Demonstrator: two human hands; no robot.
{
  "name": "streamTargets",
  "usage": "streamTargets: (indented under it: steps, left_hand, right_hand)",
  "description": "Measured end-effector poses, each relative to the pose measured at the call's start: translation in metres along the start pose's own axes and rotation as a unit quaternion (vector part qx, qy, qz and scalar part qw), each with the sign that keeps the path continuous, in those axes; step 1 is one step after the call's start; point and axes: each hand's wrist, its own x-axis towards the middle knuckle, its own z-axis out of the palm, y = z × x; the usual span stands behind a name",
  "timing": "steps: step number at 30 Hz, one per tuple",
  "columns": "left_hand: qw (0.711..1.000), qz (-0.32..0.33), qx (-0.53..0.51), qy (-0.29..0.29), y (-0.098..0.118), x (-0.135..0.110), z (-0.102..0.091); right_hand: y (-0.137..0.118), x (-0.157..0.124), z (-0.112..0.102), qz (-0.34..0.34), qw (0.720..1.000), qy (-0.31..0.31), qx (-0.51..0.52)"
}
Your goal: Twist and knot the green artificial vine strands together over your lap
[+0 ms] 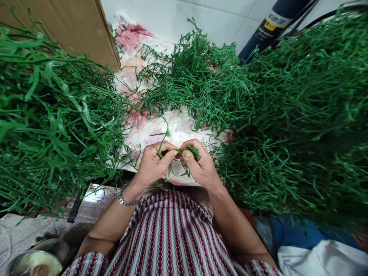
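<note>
My left hand (153, 163) and my right hand (199, 165) meet in front of my chest, fingers curled and thumbs pinching. Between them is a thin green plastic stem piece (193, 150); a long strand of it (163, 132) rises from my left fingers to a small knob. Both hands grip this green stem over a floral cloth (178, 128) on my lap. A metal bracelet (124, 199) circles my left wrist. Large heaps of the same green stems lie to the left (54, 122), ahead (198, 80) and to the right (304, 122).
A brown cardboard box (71, 27) stands at the far left behind the stems. A dark blue roll with a label (273, 27) leans at the far right on white floor tiles (207, 15). A metal bowl (37, 260) sits low left. Blue and white cloth (310, 249) lies low right.
</note>
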Motion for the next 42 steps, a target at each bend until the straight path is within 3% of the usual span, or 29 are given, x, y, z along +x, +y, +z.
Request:
streamTargets:
  steps: [5,11,14,18,23,30,33,36,38,40,42]
  left_hand:
    - [0.993,0.036,0.113,-0.007,-0.007,-0.002,0.002]
    - [0.969,0.112,0.169,-0.141,-0.007,0.001,-0.011]
    - [0.963,0.120,0.169,-0.171,-0.004,0.002,-0.014]
    - [0.970,0.092,0.131,-0.183,-0.002,0.001,-0.015]
    - [0.970,-0.004,0.102,-0.219,-0.002,0.001,-0.017]
    - [0.976,-0.025,0.121,-0.177,-0.003,0.001,-0.012]
    - [0.978,-0.037,0.063,-0.197,-0.004,0.002,-0.016]
    - [0.958,-0.064,-0.076,-0.268,-0.008,0.005,-0.023]
    - [0.942,-0.088,-0.153,-0.284,-0.010,0.007,-0.025]
    - [0.946,-0.103,-0.188,-0.244,-0.012,0.007,-0.023]
    - [0.960,-0.092,-0.191,-0.184,-0.011,0.007,-0.018]
  right_hand:
    - [-0.002,0.000,0.000,-0.011,0.999,0.015,-0.048]
    - [-0.007,0.001,-0.012,-0.093,0.974,-0.073,-0.195]
    - [-0.010,0.001,-0.015,-0.136,0.958,-0.105,-0.230]
    - [-0.011,0.001,-0.014,-0.152,0.956,-0.107,-0.226]
    - [-0.007,-0.002,-0.009,-0.126,0.970,-0.108,-0.177]
    - [-0.004,-0.007,-0.001,-0.096,0.941,-0.082,-0.313]
    - [-0.008,-0.007,-0.005,-0.110,0.954,-0.096,-0.264]
    - [-0.013,-0.005,-0.013,-0.093,0.980,-0.143,-0.101]
    - [-0.013,-0.002,-0.017,-0.078,0.984,-0.158,0.006]
    - [-0.012,0.001,-0.019,-0.077,0.990,-0.111,0.034]
    - [-0.009,0.003,-0.018,-0.103,0.994,-0.001,-0.029]
